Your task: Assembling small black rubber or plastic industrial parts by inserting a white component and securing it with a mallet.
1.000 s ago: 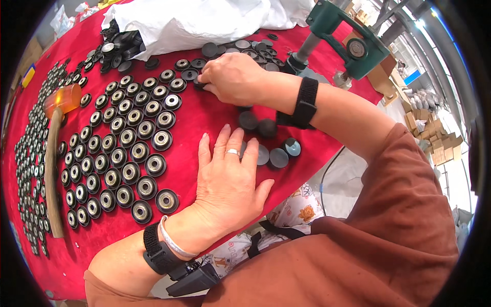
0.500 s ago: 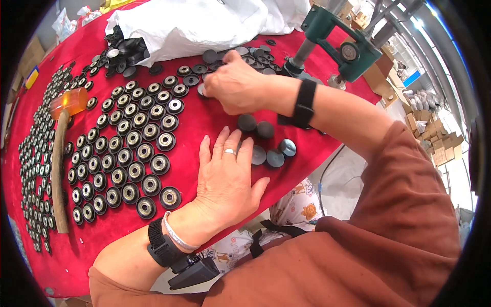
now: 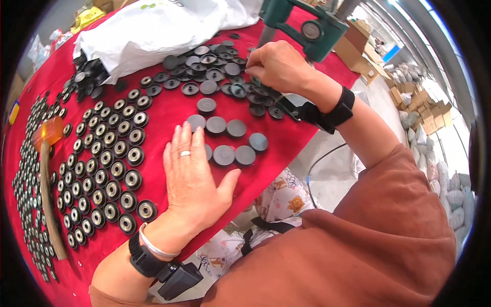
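Note:
My left hand lies flat on the red cloth, fingers stretched out and a ring on one. Its fingertips touch or nearly touch smooth dark grey round caps, several of which lie face up to its right and beyond. Farther off, my right hand is closed in a pinch at the right side of a pile of loose caps. What its fingertips hold, if anything, is hidden. Some piled caps show a hollow side with a central stud. Left of my left hand stand rows of black-rimmed metal bearings.
A mallet with an amber head and wooden handle lies among the bearings at left. A white sack covers the far side, beside a black heap. A green press stands beyond my right hand. Cardboard boxes are on the floor at right.
The view has turned, so the table sits farther left. My right hand has moved right across the caps toward the press. More face-up caps show near my left hand, which stays flat.

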Tool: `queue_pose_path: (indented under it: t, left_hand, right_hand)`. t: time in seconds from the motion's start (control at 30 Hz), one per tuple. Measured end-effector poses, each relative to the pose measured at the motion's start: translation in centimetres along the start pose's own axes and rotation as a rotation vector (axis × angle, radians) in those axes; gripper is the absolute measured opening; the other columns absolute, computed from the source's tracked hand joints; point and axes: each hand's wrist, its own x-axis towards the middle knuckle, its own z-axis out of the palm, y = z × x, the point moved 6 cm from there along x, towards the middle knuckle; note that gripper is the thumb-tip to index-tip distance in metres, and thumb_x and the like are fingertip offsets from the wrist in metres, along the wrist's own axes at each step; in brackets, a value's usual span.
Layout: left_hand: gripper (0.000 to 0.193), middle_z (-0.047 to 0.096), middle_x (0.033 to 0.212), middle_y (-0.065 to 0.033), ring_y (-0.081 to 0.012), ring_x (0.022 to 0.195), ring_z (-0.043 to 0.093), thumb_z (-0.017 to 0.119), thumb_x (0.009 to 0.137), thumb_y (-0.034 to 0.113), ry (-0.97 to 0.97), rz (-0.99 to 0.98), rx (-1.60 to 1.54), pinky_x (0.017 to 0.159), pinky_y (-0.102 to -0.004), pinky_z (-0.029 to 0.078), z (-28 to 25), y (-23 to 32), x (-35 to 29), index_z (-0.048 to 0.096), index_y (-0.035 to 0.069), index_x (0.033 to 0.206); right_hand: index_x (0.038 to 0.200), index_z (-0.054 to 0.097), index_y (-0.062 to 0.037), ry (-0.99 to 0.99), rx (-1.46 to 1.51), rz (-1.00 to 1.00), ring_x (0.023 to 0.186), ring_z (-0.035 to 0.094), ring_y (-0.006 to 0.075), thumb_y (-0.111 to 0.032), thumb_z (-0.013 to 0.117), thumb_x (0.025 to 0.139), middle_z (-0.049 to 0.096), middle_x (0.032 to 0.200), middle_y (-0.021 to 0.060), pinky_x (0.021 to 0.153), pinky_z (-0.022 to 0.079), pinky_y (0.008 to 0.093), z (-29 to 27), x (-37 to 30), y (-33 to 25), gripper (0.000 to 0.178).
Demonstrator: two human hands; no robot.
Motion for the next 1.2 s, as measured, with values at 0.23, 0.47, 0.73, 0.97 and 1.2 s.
queue_pose_path:
  t: [0.23, 0.47, 0.73, 0.97, 1.2]
  left_hand:
    - [0.083, 0.028, 0.140, -0.0277, -0.0393, 0.132, 0.025, 0.073, 0.070, 0.024, -0.022, -0.010, 0.003, 0.109, -0.0469, 0.019, 0.2, 0.0, 0.0, 0.030, -0.008, 0.133]
    - [0.085, 0.025, 0.139, -0.0315, -0.0423, 0.132, 0.023, 0.074, 0.069, 0.028, -0.046, -0.002, 0.000, 0.107, -0.0529, 0.018, 0.3, -0.1, -0.1, 0.029, -0.008, 0.132]
    - [0.084, 0.027, 0.139, -0.0311, -0.0408, 0.132, 0.024, 0.073, 0.069, 0.029, -0.066, -0.006, -0.016, 0.108, -0.0508, 0.016, 0.2, 0.2, 0.2, 0.031, -0.007, 0.132]
    - [0.081, 0.027, 0.138, -0.0307, -0.0422, 0.132, 0.024, 0.074, 0.069, 0.028, -0.074, -0.043, -0.050, 0.107, -0.0522, 0.017, 0.0, -0.1, 0.1, 0.033, -0.006, 0.130]
    - [0.080, 0.028, 0.137, -0.0309, -0.0430, 0.129, 0.028, 0.074, 0.067, 0.028, -0.075, -0.028, -0.045, 0.106, -0.0533, 0.019, -0.2, 0.0, 0.1, 0.036, -0.005, 0.128]
  right_hand:
    - [0.096, 0.060, 0.0062, -0.214, 0.061, 0.231, 0.077, 0.063, 0.0351, -0.034, 0.075, 0.071, 0.063, 0.080, 0.0230, 0.071, 0.050, 0.0387, 1.7, -7.1, 1.4, 0.050]
    - [0.099, 0.056, 0.0078, -0.266, 0.145, 0.256, 0.087, 0.061, 0.0391, -0.039, 0.072, 0.073, 0.062, 0.087, 0.0277, 0.076, 0.049, 0.0415, 5.1, -4.3, 0.6, 0.056]
    - [0.089, 0.061, 0.0072, -0.352, 0.086, 0.222, 0.076, 0.065, 0.0347, -0.046, 0.074, 0.069, 0.064, 0.073, 0.0236, 0.070, 0.051, 0.0397, 7.5, 4.6, -0.8, 0.059]
    - [0.093, 0.069, -0.0077, -0.072, -0.023, -0.089, 0.083, 0.064, 0.0335, -0.034, 0.066, 0.075, 0.066, 0.081, 0.0166, 0.076, 0.050, 0.0402, 5.5, 9.6, -6.9, 0.032]
    - [0.095, 0.070, -0.0085, -0.097, 0.129, -0.320, 0.083, 0.064, 0.0327, -0.031, 0.057, 0.082, 0.067, 0.084, 0.0152, 0.077, 0.050, 0.0389, 10.2, 14.3, -11.5, 0.028]
